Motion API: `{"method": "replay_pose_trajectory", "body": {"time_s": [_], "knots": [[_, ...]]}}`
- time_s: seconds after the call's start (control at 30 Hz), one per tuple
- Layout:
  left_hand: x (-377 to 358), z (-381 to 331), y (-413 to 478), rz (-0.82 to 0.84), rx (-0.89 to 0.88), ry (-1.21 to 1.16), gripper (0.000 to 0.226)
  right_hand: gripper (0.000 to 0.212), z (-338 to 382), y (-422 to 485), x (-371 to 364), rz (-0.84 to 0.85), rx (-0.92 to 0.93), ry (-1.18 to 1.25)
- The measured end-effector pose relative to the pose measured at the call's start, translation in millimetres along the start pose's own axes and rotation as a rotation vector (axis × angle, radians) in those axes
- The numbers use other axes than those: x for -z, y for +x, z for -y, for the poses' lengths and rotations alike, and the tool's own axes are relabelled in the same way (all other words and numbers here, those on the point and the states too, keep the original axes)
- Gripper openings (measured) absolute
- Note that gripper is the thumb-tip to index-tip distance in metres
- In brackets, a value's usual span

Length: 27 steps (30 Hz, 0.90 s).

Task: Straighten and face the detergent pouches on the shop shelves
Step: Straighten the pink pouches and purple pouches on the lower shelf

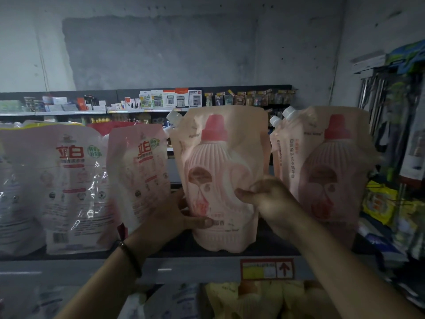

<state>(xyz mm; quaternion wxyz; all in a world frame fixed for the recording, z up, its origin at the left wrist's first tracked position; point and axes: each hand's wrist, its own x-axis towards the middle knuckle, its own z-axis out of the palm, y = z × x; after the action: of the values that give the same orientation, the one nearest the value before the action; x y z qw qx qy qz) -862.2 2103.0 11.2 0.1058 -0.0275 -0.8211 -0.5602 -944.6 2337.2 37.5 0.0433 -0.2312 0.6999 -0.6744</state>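
A pink detergent pouch (pixel 220 171) with a printed bottle and a white spout cap stands upright on the top shelf (pixel 276 249), its front towards me. My left hand (pixel 177 217) grips its lower left edge, thumb across the front. My right hand (pixel 266 199) pinches its right side at mid height. To the right stand two matching pink pouches (pixel 331 162), one behind the other. On the left stand two white and pink pouches (pixel 69 185) with red lettering, the narrower one (pixel 140 171) turned slightly.
A red and yellow price tag (pixel 266 269) sits on the shelf edge. Yellow packs (pixel 253 298) lie on the shelf below. Hanging goods (pixel 395 157) crowd the right side. A far shelf (pixel 147 104) holds calculators and stationery against a grey wall.
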Motion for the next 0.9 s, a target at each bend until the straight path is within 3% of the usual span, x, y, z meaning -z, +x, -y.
{"method": "replay_pose_trajectory", "body": {"time_s": [0.13,0.23,0.53,0.7,0.9], "knots": [[-12,-1,4,-0.082,-0.050,0.006,0.063,0.012,7,-10,9,-0.035,0.070,-0.029],[-22,3,6,-0.139,-0.073,-0.033,0.064,0.006,3,-14,11,-0.160,0.148,-0.118],[-43,-1,4,-0.188,-0.124,-0.097,0.066,0.038,-26,-43,17,-0.279,0.120,-0.313],[-55,-10,0,-0.167,-0.148,-0.130,0.064,0.043,-25,-57,27,-0.299,0.114,-0.437],[-69,-12,-3,-0.179,-0.159,-0.155,0.063,0.019,-22,-72,34,-0.356,0.155,-0.609]]}}
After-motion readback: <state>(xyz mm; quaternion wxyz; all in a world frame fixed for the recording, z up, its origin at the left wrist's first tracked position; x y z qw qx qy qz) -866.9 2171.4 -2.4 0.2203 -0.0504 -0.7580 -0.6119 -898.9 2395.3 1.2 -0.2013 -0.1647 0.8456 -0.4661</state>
